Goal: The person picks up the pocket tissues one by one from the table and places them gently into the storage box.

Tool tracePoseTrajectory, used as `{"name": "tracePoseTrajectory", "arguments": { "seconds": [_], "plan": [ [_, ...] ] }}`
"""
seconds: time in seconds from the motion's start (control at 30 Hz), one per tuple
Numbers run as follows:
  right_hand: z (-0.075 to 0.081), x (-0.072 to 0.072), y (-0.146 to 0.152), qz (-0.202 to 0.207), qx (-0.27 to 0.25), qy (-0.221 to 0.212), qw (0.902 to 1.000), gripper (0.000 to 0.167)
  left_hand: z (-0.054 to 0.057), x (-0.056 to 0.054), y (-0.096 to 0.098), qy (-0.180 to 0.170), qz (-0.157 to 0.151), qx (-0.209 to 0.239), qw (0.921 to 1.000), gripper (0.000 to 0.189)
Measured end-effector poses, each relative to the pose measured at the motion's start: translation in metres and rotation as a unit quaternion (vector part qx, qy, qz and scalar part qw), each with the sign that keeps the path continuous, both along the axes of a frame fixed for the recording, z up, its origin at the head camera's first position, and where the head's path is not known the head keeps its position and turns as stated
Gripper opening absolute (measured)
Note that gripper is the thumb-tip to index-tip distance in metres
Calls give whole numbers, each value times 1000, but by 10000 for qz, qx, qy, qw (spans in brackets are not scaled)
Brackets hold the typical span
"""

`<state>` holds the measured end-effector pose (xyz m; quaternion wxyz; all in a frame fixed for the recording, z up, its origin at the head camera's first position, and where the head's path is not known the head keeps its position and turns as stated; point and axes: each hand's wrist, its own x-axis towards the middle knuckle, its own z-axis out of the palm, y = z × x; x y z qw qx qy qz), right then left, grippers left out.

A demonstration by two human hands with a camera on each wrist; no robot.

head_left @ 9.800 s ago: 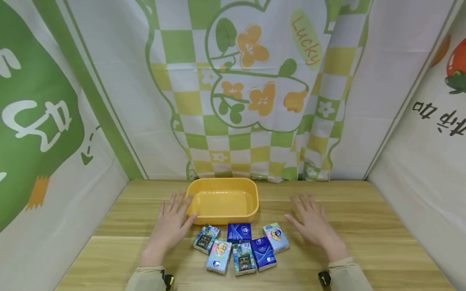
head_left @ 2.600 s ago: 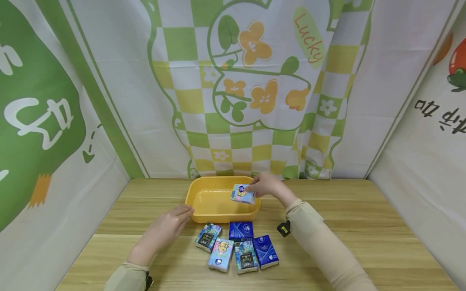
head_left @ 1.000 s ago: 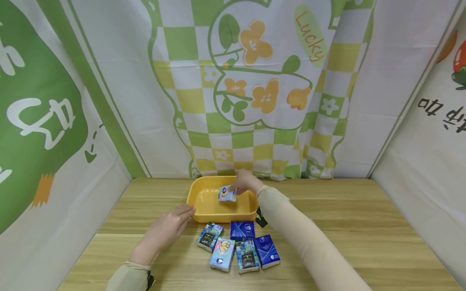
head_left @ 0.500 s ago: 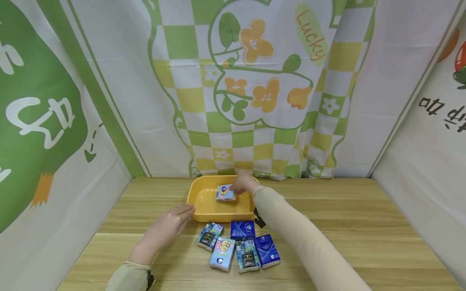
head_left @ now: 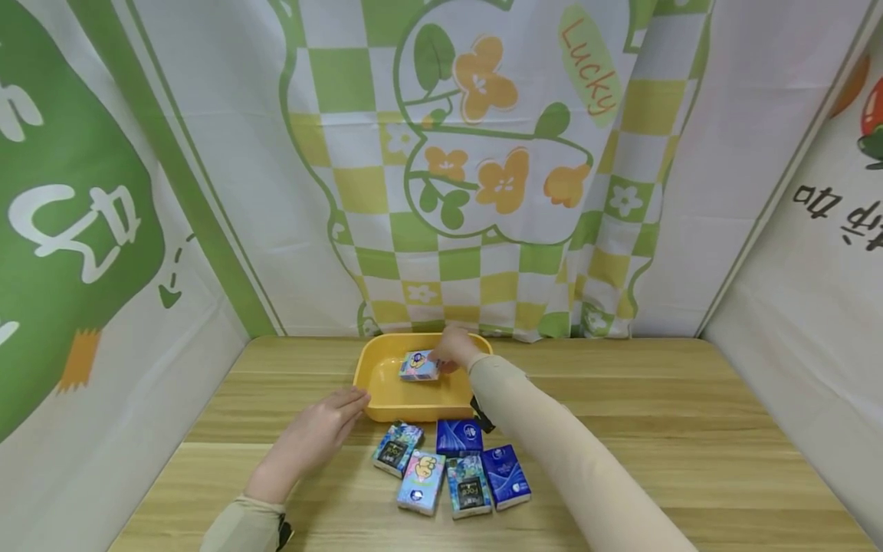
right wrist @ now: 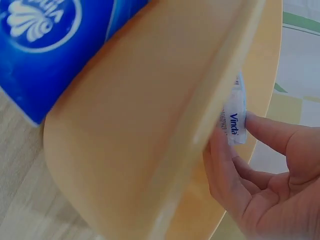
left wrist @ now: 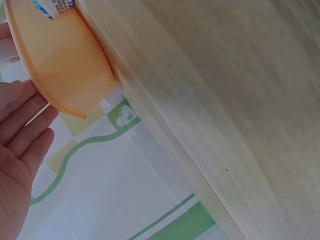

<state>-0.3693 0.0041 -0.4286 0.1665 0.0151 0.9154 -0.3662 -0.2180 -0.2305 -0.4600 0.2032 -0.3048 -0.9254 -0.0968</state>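
Observation:
A yellow plastic basin (head_left: 386,395) stands on the table. My right hand (head_left: 455,349) reaches into it from the right and pinches a light-blue cartoon-printed tissue pack (head_left: 418,366) between thumb and fingers. In the right wrist view, that tissue pack (right wrist: 235,117) shows its "Vinda" end, partly hidden by the basin wall (right wrist: 150,100). At the basin's left front corner, my left hand (head_left: 324,429) touches the rim with fairly straight fingers. From the left wrist view, the fingers of the left hand (left wrist: 20,135) lie along the basin's outer side.
In front of the basin lie several tissue packs: a dark-blue pack (head_left: 459,437), another dark-blue pack (head_left: 507,477), a patterned pack (head_left: 398,448), a second patterned pack (head_left: 469,487) and a light-blue pack (head_left: 421,482). A printed curtain (head_left: 441,268) hangs behind the wooden table (head_left: 655,429).
Earlier both hands rested flat and the light-blue tissue pack lay on the table at right. My right hand has carried it into the basin and shifted left; my left hand has moved to the rim.

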Motion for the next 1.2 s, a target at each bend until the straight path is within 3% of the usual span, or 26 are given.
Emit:
{"name": "tracePoseTrajectory", "arguments": {
  "seconds": [0.13, 0.43, 0.57, 0.67, 0.77, 0.87, 0.9, 1.0, 1.07, 1.13, 1.2],
  "plan": [
    [-1, -1, -4, -103, -107, -93, 9998, 26, 1, 0, 0, -4, 15, -40, 10000, 34],
    [-2, 1, -12, 9, 19, 125, 9999, 15, 2, 0, 0, -20, 10, -77, 10000, 34],
    [-9, -6, -18, -181, -92, -111, 9997, 14, 3, 1, 0, -21, 12, -85, 10000, 34],
    [-22, -15, -19, -323, -176, -106, 9993, 14, 3, 1, 0, -8, 18, -90, 10000, 33],
    [-68, -53, -21, -254, -470, -81, 9985, 11, 3, 2, 1, 1, 18, -88, 10000, 33],
    [-83, -67, -23, -272, -638, -230, 9973, 13, 3, 2, 1, 5, 22, -91, 10000, 33],
    [-82, -66, -25, -259, -681, -292, 9969, 13, 3, 2, 1, 1, 23, -86, 10000, 33],
    [-43, -31, -27, -304, -583, -555, 9963, 13, 2, 2, 1, 10, 31, -87, 10000, 33],
    [-27, -14, -27, -256, -749, -706, 9944, 13, 2, 1, 1, 19, 35, -83, 10000, 33],
    [-22, -11, -30, -273, -928, -1014, 9901, 15, 1, 1, 0, 37, 38, -94, 9999, 34],
    [-32, -20, -33, -264, -1257, -1215, 9842, 15, 1, 1, 0, 53, 34, -98, 9999, 34]
  ]
}}
